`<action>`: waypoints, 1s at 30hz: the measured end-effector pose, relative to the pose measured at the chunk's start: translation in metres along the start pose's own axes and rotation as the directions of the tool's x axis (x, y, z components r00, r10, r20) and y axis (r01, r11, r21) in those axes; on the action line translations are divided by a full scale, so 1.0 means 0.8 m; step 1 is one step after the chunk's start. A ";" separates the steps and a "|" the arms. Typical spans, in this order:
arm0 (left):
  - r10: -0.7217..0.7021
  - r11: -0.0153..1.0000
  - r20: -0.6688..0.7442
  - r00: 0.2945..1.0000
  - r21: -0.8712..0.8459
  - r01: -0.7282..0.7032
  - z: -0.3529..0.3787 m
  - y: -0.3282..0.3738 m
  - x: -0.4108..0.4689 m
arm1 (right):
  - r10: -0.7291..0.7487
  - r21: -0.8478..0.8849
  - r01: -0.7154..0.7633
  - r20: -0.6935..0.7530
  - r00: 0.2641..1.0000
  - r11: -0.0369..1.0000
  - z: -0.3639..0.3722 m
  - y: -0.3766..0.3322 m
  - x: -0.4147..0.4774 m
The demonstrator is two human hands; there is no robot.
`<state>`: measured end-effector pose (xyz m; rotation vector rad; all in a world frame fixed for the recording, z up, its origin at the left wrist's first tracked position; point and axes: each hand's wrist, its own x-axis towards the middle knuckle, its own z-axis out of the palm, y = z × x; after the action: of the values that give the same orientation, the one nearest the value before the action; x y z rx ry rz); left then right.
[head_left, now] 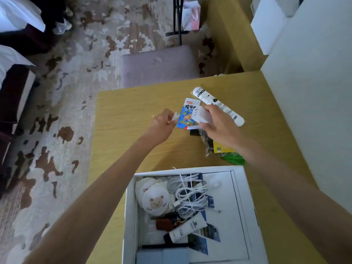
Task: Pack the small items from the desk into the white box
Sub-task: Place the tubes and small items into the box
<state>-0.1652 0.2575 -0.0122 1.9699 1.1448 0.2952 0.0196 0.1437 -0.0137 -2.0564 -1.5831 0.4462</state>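
Observation:
The white box [245, 202] lies open on the wooden desk [122, 134] near me, holding white cables [190, 193], a bear-print cloth [155, 201], a white tube [187, 228] and a brown pouch [164, 223]. My right hand [215, 124] grips a white charger block [200, 114] above the desk. My left hand [163, 121] pinches a small white item [175, 116] just left of it. Under them lie a blue snack packet [187, 114], a white pen with a red tip [191, 127] and a long white tube [217, 103].
A clear bag with yellow and dark contents [217, 144] and a green packet [234, 159] lie by my right forearm. A grey stool [158, 65] stands beyond the desk's far edge. A white wall [314, 92] borders the desk on the right.

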 end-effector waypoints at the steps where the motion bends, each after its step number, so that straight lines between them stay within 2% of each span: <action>1: 0.044 0.997 -0.006 0.999 -0.067 -0.045 -0.005 0.010 -0.023 | -0.014 0.027 0.015 -0.012 1.000 1.000 -0.012 -0.009 -0.023; 3: 0.120 0.981 -0.002 0.993 -0.153 -0.119 -0.009 0.025 -0.075 | -0.041 0.076 0.042 -0.019 0.999 0.996 -0.035 -0.028 -0.070; 6: 0.150 0.976 0.001 0.989 -0.162 -0.148 -0.012 0.034 -0.146 | -0.069 0.118 0.065 0.032 0.997 0.991 -0.063 -0.060 -0.141; 10: 0.233 0.971 0.084 0.969 -0.076 -0.227 -0.006 0.031 -0.226 | -0.016 0.005 0.015 0.262 0.965 1.000 -0.068 -0.085 -0.221; 13: 0.231 0.972 0.107 0.967 0.028 -0.235 0.004 0.024 -0.271 | 0.047 -0.093 -0.003 0.472 0.880 0.996 -0.052 -0.094 -0.266; 15: 0.258 0.964 0.134 0.957 0.029 -0.264 0.011 0.021 -0.296 | 0.081 -0.149 0.007 0.579 0.812 0.989 -0.036 -0.099 -0.287; 19: 0.333 0.925 0.225 0.916 0.109 -0.363 0.024 0.001 -0.330 | 0.128 -0.186 0.004 0.694 0.708 0.983 -0.005 -0.102 -0.311; 24: 0.235 0.917 0.380 0.894 0.218 -0.334 0.036 -0.027 -0.340 | 0.151 -0.145 -0.062 0.756 0.637 0.987 0.014 -0.104 -0.309; 27: 0.161 0.926 0.410 0.898 0.253 -0.282 0.039 -0.036 -0.339 | 0.168 -0.132 -0.105 0.787 0.593 0.986 0.015 -0.104 -0.302; 30: 0.133 0.929 0.426 0.895 0.262 -0.263 0.042 -0.041 -0.338 | 0.141 -0.131 -0.060 0.794 0.591 0.990 0.019 -0.104 -0.300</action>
<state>-0.3182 0.0296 -0.0069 2.2967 0.7523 -0.2004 -0.1198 -0.0679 0.0104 -2.1331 -1.9751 1.5673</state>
